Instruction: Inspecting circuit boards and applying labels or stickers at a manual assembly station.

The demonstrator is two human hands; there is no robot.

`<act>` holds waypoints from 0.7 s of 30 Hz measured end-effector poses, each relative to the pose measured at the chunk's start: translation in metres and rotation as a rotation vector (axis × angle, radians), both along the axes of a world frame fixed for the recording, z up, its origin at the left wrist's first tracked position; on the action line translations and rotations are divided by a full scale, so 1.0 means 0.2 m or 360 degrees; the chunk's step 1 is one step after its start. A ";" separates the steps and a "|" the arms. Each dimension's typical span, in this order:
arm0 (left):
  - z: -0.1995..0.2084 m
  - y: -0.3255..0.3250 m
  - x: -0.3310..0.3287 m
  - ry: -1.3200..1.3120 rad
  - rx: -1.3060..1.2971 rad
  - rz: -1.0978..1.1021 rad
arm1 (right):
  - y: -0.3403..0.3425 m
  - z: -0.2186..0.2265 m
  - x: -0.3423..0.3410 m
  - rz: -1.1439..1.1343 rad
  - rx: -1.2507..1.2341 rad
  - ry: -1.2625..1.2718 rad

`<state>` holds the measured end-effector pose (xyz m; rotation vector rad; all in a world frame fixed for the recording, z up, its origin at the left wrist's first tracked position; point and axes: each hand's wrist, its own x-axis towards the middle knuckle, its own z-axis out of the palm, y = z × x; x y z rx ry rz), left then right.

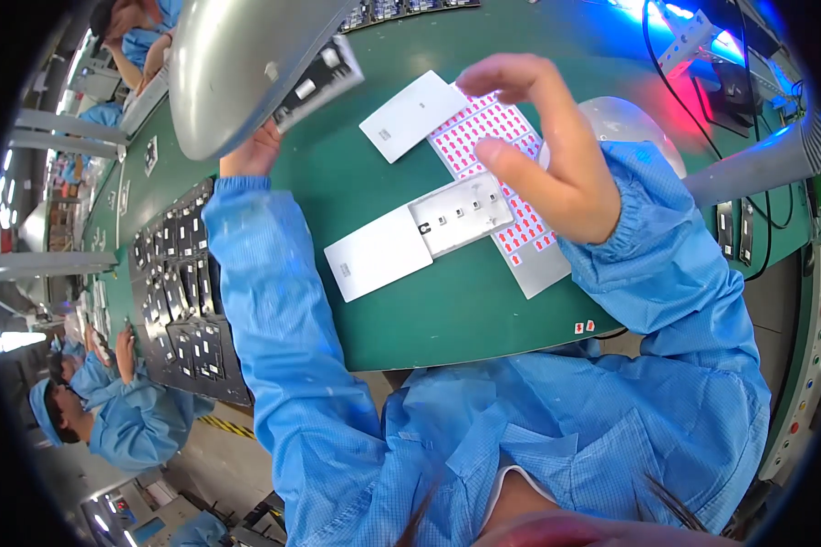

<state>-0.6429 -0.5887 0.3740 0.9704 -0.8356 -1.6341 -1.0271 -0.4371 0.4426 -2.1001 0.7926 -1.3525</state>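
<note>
My left hand is at the far left, its fingers partly hidden by a lamp head. It grips the lower corner of a tilted black-and-white panel, which looks slightly blurred. Over a sheet of red arrow stickers hovers my right hand, thumb and curved fingers apart, with nothing visible between them. One white flat cover overlaps the sheet's upper left edge. Nearer to me, another white cover adjoins a shallow white open casing with several small dark parts inside. That casing partly lies on the sheet.
The grey lamp head hangs over the green table at upper left. Black trays of dark parts lie left of my arm. Two loose arrow stickers lie by the near edge. Cables and a metal bracket stand far right; co-workers sit left.
</note>
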 end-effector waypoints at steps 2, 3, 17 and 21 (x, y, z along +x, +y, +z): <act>-0.07 -0.09 0.09 0.0504 -0.0229 0.0542 | 0.02 0.00 -0.01 0.0072 0.0048 0.0111; -0.05 -0.11 0.06 0.0495 -0.0228 0.0532 | 0.01 -0.02 -0.01 0.0048 0.0011 0.0062; 0.07 0.25 -0.80 -0.2143 -0.1096 -0.0667 | -0.01 -0.08 -0.01 0.0004 -0.0106 0.0057; 0.09 0.28 -0.82 -0.2156 -0.1214 -0.0778 | -0.03 -0.10 -0.01 -0.0073 -0.0160 0.0118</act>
